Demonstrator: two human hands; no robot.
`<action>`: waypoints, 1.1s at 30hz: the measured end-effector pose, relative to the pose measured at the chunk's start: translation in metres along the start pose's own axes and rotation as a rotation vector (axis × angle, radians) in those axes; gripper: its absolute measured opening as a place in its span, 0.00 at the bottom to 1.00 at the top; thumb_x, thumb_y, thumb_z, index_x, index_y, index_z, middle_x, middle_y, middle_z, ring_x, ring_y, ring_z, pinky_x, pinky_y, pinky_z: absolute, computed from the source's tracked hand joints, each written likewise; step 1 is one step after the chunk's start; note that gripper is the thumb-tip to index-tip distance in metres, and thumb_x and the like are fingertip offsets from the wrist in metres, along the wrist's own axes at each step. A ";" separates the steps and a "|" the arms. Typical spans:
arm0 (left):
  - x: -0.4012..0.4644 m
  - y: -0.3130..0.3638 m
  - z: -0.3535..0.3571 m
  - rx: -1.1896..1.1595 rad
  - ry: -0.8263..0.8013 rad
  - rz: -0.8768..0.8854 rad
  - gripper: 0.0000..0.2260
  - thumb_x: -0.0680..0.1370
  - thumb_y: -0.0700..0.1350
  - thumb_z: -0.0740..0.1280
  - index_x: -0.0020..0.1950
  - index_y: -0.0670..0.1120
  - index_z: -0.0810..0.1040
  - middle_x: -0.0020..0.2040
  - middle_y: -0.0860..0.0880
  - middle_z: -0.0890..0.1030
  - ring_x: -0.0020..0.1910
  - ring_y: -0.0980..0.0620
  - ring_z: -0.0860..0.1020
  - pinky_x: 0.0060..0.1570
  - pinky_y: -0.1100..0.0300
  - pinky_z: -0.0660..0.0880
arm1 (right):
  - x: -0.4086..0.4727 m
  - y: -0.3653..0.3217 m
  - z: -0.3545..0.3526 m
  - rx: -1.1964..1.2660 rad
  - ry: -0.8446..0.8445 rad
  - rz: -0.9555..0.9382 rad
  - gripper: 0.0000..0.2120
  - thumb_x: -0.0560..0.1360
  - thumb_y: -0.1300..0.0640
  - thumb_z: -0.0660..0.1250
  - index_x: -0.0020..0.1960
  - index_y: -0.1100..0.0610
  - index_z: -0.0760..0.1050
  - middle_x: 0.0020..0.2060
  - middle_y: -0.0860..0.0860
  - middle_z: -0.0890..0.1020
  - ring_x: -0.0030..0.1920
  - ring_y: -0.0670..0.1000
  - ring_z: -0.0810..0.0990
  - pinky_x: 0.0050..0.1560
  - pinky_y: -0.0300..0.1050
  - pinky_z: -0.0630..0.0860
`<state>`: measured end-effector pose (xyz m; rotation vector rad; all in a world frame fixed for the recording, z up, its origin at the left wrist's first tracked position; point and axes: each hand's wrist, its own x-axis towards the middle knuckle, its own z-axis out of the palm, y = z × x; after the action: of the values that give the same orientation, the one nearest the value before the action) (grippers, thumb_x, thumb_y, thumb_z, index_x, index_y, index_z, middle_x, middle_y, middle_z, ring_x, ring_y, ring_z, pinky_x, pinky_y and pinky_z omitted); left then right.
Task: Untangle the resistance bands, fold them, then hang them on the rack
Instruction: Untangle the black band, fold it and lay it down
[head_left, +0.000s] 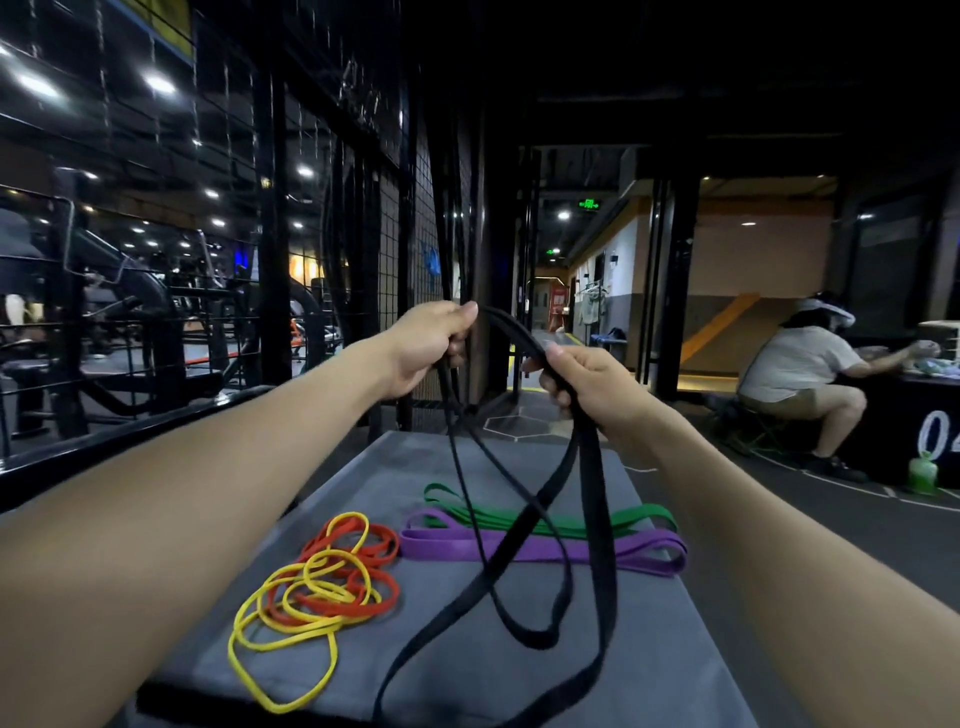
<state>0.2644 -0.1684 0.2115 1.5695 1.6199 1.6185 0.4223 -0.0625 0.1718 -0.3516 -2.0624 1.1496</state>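
A long black resistance band (597, 519) hangs in crossed loops above a grey padded platform (467, 670). My left hand (426, 348) grips its upper strands at chest height. My right hand (587, 384) grips a wider stretch of the same band a little lower and to the right. On the platform lie a green band (639, 517) and a purple band (457, 545), both folded flat side by side. A yellow band (260, 629) and an orange-red band (384, 597) lie tangled together at the left. Dark bands hang on the black wire-grid rack (395, 223) behind my hands.
A black railing (130, 431) runs along the left, with gym machines beyond it. At the right a person (800, 374) sits on a stool at a dark table, with a green bottle (923, 473) on the floor nearby. A corridor opens straight ahead.
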 end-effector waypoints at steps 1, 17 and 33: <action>0.001 0.003 -0.004 0.073 -0.008 -0.004 0.14 0.82 0.47 0.55 0.36 0.47 0.64 0.33 0.51 0.63 0.31 0.56 0.62 0.37 0.63 0.65 | 0.002 -0.004 -0.001 -0.051 0.011 -0.021 0.17 0.82 0.54 0.52 0.53 0.65 0.73 0.31 0.49 0.66 0.28 0.45 0.62 0.30 0.39 0.60; 0.009 0.034 0.012 0.181 -0.136 0.100 0.16 0.78 0.59 0.59 0.49 0.47 0.75 0.44 0.51 0.77 0.44 0.54 0.76 0.54 0.53 0.70 | 0.025 -0.070 -0.023 -0.094 -0.007 -0.134 0.16 0.79 0.60 0.59 0.32 0.55 0.67 0.27 0.50 0.63 0.25 0.44 0.60 0.26 0.37 0.57; 0.021 0.051 0.029 -0.070 -0.160 -0.061 0.18 0.78 0.59 0.58 0.41 0.46 0.74 0.31 0.51 0.70 0.28 0.55 0.68 0.34 0.61 0.69 | 0.022 -0.079 -0.045 -0.096 -0.003 -0.122 0.14 0.78 0.58 0.62 0.34 0.58 0.73 0.27 0.51 0.66 0.25 0.44 0.62 0.27 0.37 0.57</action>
<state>0.3039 -0.1513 0.2566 1.5551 1.4970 1.4629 0.4475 -0.0667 0.2616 -0.2665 -2.1152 0.9816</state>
